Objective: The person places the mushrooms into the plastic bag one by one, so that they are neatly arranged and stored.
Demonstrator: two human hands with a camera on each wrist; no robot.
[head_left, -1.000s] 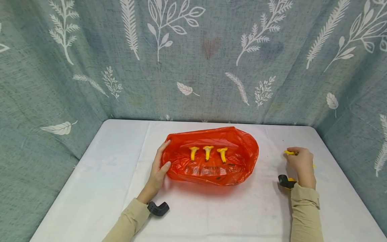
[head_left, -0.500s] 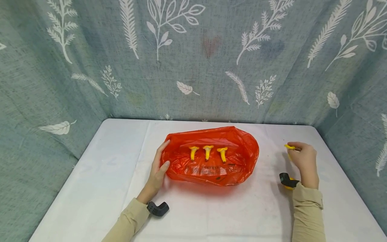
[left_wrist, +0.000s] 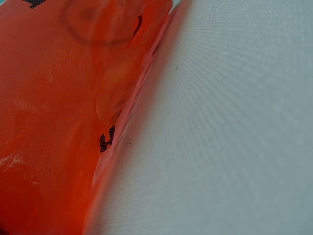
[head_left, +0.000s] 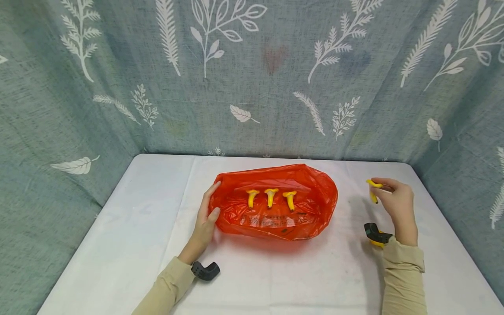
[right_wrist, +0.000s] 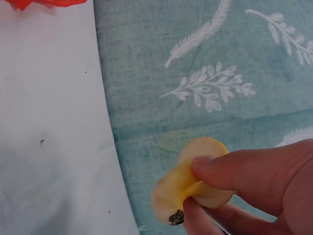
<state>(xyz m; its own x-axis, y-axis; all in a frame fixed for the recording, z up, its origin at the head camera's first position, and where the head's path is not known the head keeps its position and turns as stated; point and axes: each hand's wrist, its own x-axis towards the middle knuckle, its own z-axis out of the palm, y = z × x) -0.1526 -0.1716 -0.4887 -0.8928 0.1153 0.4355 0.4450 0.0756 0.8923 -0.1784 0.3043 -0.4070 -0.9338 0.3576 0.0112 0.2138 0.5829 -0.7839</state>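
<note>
A red plastic bag (head_left: 311,223) lies spread on the white table with its rim raised. Inside it, three yellow chanterelle mushrooms rest in a row: left (head_left: 251,199), middle (head_left: 270,198), right (head_left: 290,201). At the bag's left end, my left hand (head_left: 202,227) holds the edge, thumb at the near side. To the right of the bag, my right hand (head_left: 397,203) pinches another chanterelle mushroom (right_wrist: 168,191) between thumb and fingers, raised above the table. Its dark stem end points down in the head view.
A yellow object (head_left: 377,243) lies mostly hidden under the black camera mount (head_left: 376,234) at my right wrist. Another black mount (head_left: 206,271) sits at the left wrist. A patterned grey-green curtain (head_left: 260,87) encloses the table (head_left: 118,236) behind and at both sides.
My right hand has lifted the chanterelle mushroom up from the table at the right, moving slightly away from me. The left hand and the bag stay almost where they were.
</note>
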